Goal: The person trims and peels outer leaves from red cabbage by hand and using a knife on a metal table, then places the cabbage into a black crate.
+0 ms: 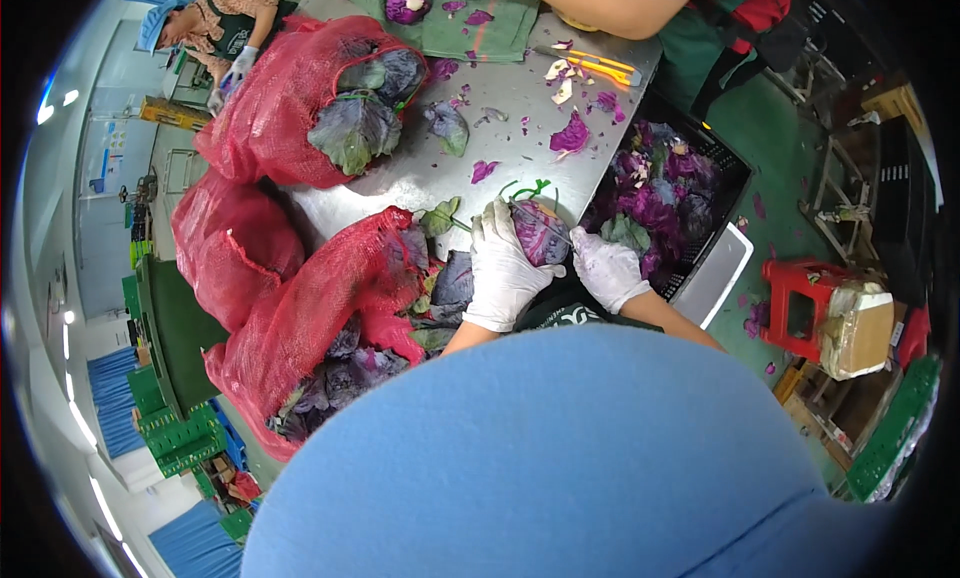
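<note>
A red cabbage [538, 231] sits at the near edge of the metal table, with a green tie or string at its far side. My left hand [504, 267], in a white glove, presses against the cabbage's left side, the thumb below it. In a white glove too, my right hand [609, 269] is closed on a tool whose thin blade reaches onto the cabbage; its handle is hidden in the fist. Left of my hands lies a red mesh sack [322, 330] with dark cabbages spilling from its mouth. A loose green-purple leaf [439, 218] lies beyond my left hand.
Another red mesh sack [262, 105] of cabbages stands at the far left. A black crate [731, 174] of purple leaves adjoins the table [517, 143] on the right. A yellow utility knife [600, 66] lies near a co-worker's arm. A red stool [802, 300] stands on the floor.
</note>
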Demonstrator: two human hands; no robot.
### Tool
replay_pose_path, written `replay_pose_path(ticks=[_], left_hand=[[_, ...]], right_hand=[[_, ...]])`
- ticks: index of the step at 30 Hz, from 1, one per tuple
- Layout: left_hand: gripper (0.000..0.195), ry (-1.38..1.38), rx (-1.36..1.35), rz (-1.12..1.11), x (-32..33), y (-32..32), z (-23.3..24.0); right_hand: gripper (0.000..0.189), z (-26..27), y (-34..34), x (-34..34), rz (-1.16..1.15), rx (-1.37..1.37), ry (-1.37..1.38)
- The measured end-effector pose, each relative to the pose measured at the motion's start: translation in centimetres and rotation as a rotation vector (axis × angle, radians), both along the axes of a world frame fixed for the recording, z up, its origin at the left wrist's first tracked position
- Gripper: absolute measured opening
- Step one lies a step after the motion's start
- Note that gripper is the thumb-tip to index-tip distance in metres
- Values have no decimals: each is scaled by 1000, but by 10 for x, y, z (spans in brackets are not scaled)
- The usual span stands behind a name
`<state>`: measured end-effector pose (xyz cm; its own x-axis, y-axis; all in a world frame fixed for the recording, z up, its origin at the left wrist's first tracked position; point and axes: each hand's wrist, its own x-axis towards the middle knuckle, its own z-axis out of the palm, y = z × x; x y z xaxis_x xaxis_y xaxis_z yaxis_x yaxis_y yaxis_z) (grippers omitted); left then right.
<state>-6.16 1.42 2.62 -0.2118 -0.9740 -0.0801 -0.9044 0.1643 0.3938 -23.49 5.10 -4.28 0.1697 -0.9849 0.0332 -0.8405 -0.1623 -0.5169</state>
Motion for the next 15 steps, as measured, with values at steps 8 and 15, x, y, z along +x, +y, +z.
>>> replay_pose_path(ticks=[8,15], left_hand=[[115,-158,-14,-97,-23,16,6],[130,342,-92,115,42,30,-22]], right_hand=[[33,-10,-37,-5,47,436,103],[28,3,-50,-18,-306,841,-608]])
